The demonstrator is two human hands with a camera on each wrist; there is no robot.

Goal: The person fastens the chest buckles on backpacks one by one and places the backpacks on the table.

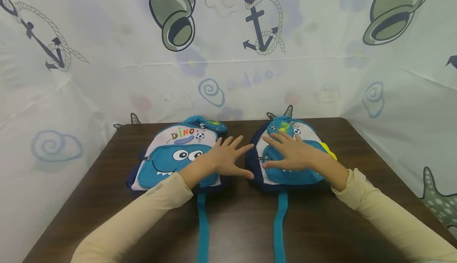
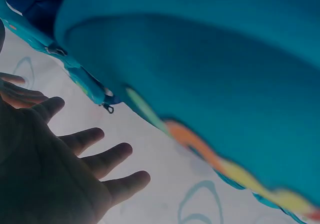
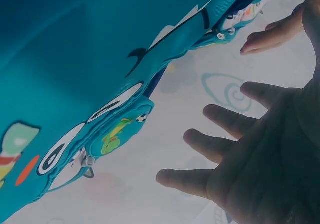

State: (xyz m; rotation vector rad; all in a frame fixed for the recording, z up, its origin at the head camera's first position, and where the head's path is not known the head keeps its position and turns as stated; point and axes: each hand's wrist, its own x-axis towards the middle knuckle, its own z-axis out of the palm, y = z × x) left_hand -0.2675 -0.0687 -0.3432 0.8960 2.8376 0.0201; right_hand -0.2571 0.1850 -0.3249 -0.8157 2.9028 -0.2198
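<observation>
Two small blue and white dinosaur backpacks lie side by side on a dark wooden table. My left hand point(image 1: 226, 158) hovers over the right edge of the left backpack point(image 1: 150, 167), its fingers spread and holding nothing. Over the front of the right backpack point(image 1: 310, 175) hangs my right hand point(image 1: 292, 152), also with spread fingers and nothing held. In the left wrist view, the left hand point(image 2: 65, 159) appears apart from the blue pocket cloth. The right wrist view likewise has a gap between the right hand point(image 3: 250, 154) and the backpack front point(image 3: 90, 58).
A teal strap point(image 1: 202, 231) runs toward the table's front from the left backpack, and another strap point(image 1: 280, 227) from the right one. A yellow piece point(image 1: 329, 150) sticks out at the right backpack's side. Printed white cloth point(image 1: 228, 84) stands behind the table point(image 1: 242, 215).
</observation>
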